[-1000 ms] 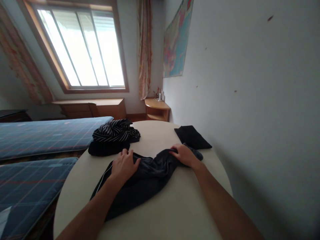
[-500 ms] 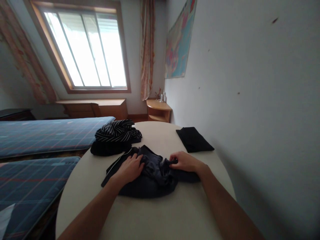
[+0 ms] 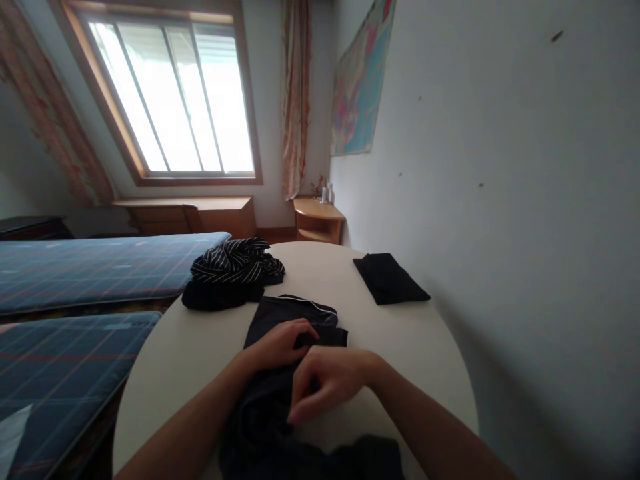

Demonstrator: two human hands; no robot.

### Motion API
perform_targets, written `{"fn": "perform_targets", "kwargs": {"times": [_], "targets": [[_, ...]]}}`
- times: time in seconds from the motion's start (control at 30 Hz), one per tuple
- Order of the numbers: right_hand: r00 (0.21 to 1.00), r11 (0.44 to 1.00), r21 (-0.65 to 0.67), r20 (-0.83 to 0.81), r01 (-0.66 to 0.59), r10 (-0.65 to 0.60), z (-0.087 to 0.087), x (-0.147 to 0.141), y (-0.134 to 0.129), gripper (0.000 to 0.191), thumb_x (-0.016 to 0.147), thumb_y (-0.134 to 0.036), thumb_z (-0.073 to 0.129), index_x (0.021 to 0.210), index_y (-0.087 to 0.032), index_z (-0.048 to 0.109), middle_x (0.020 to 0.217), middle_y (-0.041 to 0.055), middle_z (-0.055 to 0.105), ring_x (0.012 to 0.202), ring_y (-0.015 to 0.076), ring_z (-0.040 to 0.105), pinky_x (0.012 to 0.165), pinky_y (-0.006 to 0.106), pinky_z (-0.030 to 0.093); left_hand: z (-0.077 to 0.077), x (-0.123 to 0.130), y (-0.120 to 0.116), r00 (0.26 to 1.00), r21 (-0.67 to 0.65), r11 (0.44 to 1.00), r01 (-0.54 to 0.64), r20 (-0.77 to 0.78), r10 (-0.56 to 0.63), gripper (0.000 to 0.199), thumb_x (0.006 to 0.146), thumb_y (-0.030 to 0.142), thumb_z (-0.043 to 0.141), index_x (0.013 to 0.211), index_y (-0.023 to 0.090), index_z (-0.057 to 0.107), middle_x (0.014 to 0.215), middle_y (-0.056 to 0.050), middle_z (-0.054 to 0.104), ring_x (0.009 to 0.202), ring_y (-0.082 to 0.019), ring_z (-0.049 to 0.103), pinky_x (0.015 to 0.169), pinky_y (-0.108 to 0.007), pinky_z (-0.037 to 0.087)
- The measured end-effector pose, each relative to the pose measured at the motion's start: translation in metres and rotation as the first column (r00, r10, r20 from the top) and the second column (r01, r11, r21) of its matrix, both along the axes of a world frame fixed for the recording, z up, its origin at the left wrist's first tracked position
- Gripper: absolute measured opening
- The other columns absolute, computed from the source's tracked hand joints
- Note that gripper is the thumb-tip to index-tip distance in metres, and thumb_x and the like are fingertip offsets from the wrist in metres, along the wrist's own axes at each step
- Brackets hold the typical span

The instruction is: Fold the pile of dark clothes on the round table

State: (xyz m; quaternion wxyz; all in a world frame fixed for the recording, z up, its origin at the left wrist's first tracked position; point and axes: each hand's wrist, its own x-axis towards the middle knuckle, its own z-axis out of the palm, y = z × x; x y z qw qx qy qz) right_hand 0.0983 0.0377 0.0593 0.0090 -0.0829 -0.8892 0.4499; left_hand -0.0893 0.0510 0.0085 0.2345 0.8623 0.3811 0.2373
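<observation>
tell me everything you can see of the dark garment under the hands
The garment is dark, near black, in what looks like soft, thin cloth, with a thin white line curving along its far end. It lies on the table, fairly flat at the far end, rumpled nearer the camera, where one part spreads right and the picture's lower edge cuts it off. The left hand rests on it; the right hand appears to pinch it. Its type is unclear.

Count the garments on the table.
At least 4: striped garment far left, black garment beneath it, folded black garment far right, dark garment nearest you. More may be hidden beneath.
</observation>
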Motion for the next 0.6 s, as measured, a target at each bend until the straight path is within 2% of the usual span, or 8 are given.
{"fn": "perform_targets", "kwargs": {"times": [0.07, 0.1, 0.17, 0.23, 0.3, 0.4, 0.5, 0.6], "targets": [[0.953, 0.970, 0.024, -0.196, 0.241, -0.232, 0.002, 0.014, 0.019, 0.033, 0.089, -0.045, 0.059, 0.088, -0.017, 0.077, 0.073, 0.0006, 0.069, 0.065, 0.0112, 0.058, 0.061, 0.020, 0.043, 0.005, 0.007, -0.006, 0.998, -0.048, 0.998, 0.046, 0.047, -0.044, 0.029, 0.071, 0.010, 0.059, 0.097, 0.019, 0.067, 0.097, -0.003, 0.066, 0.087, -0.018, 0.061, 0.080, -0.027, 0.047], [0.868, 0.903, 0.034, -0.293, 0.428, -0.401, 0.001, 0.023, 0.031, 0.031, 0.089, -0.041, 0.058, 0.088, -0.016, 0.076, 0.072, 0.0009, 0.068, 0.063, 0.0113, 0.056, 0.059, 0.021, 0.043, 0.008, 0.009, -0.008, 0.996, -0.076, 0.996, 0.053, 0.073, -0.047, 0.030, 0.069, 0.008, 0.056, 0.095, 0.018, 0.066, 0.093, -0.002, 0.065, 0.082, -0.017, 0.059, 0.076, -0.026, 0.046], [0.640, 0.691, 0.051, -0.434, 0.721, -0.635, -0.007, 0.041, 0.056, 0.027, 0.089, -0.034, 0.053, 0.088, -0.016, 0.073, 0.067, 0.0003, 0.065, 0.058, 0.0117, 0.054, 0.056, 0.023, 0.041, 0.014, 0.012, -0.012, 0.989, -0.147, 0.988, 0.046, 0.148, -0.024, 0.033, 0.065, 0.006, 0.052, 0.093, 0.018, 0.065, 0.086, 0.000, 0.062, 0.076, -0.015, 0.055, 0.070, -0.024, 0.043], [0.516, 0.591, -0.006, -0.481, 0.807, -0.709, -0.020, 0.059, 0.077, 0.027, 0.086, -0.025, 0.048, 0.098, -0.017, 0.071, 0.071, 0.0006, 0.065, 0.066, 0.0141, 0.059, 0.061, 0.025, 0.045, 0.019, 0.011, -0.014, 0.959, -0.226, 0.973, 0.044, 0.283, 0.022, 0.028, 0.063, 0.006, 0.052, 0.087, 0.017, 0.062, 0.082, 0.001, 0.059, 0.075, -0.014, 0.052, 0.067, -0.023, 0.041], [0.490, 0.581, -0.046, -0.484, 0.813, -0.725, -0.032, 0.070, 0.090, 0.032, 0.081, -0.020, 0.046, 0.103, -0.018, 0.070, 0.079, 0.0027, 0.068, 0.075, 0.0166, 0.062, 0.070, 0.030, 0.049, 0.023, 0.008, -0.013, 0.872, -0.300, 0.951, 0.077, 0.483, 0.082, 0.019, 0.063, 0.008, 0.055, 0.079, 0.017, 0.057, 0.079, 0.001, 0.055, 0.075, -0.013, 0.051, 0.066, -0.022, 0.041], [0.544, 0.647, -0.057, -0.488, 0.761, -0.683, -0.042, 0.068, 0.091, 0.040, 0.080, -0.020, 0.050, 0.116, -0.021, 0.066, 0.109, 0.0079, 0.070, 0.097, 0.0214, 0.063, 0.084, 0.038, 0.049, 0.028, 0.002, -0.011, 0.633, -0.432, 0.891, 0.138, 0.731, 0.256, 0.020, 0.064, 0.015, 0.062, 0.074, 0.019, 0.045, 0.071, 0.004, 0.049, 0.062, -0.009, 0.044, 0.056, -0.019, 0.036], [0.654, 0.771, -0.028, -0.510, 0.636, -0.558, -0.043, 0.050, 0.079, 0.040, 0.084, -0.028, 0.058, 0.124, -0.023, 0.063, 0.129, 0.0094, 0.062, 0.114, 0.0257, 0.058, 0.097, 0.043, 0.045, 0.033, 0.001, -0.009, 0.437, -0.535, 0.829, 0.162, 0.793, 0.426, 0.032, 0.063, 0.019, 0.067, 0.074, 0.021, 0.038, 0.067, 0.007, 0.046, 0.055, -0.007, 0.040, 0.051, -0.017, 0.033], [0.722, 0.844, -0.013, -0.511, 0.536, -0.467, -0.047, 0.028, 0.066, 0.032, 0.088, -0.038, 0.060, 0.114, -0.020, 0.066, 0.123, 0.0090, 0.065, 0.114, 0.0270, 0.058, 0.100, 0.043, 0.044, 0.036, 0.001, -0.007, 0.357, -0.572, 0.813, 0.111, 0.786, 0.504, 0.034, 0.060, 0.021, 0.068, 0.071, 0.021, 0.035, 0.063, 0.008, 0.043, 0.053, -0.007, 0.040, 0.051, -0.018, 0.034]]}}
